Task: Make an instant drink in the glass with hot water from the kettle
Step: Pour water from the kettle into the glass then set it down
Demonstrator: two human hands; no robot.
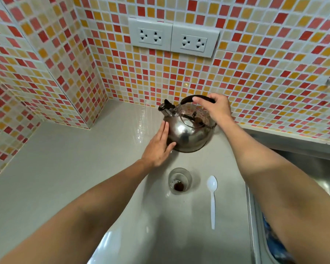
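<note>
Kettle [187,134] held at the counter [65,168] corner.
Its handle was gripped by the right hand [215,109]; the left hand [160,147] was laid flat and open against it; glass [180,181] and spoon [212,199] were set near, before it.

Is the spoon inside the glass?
No, the spoon lies flat on the counter to the right of the glass, not touching it.

A grey worktop [65,168] is seen below a wall of small red, orange and cream tiles [255,63]. Two white sockets [172,37] are set side by side in the wall. A metal sink [303,164] is seen at the right edge.
</note>
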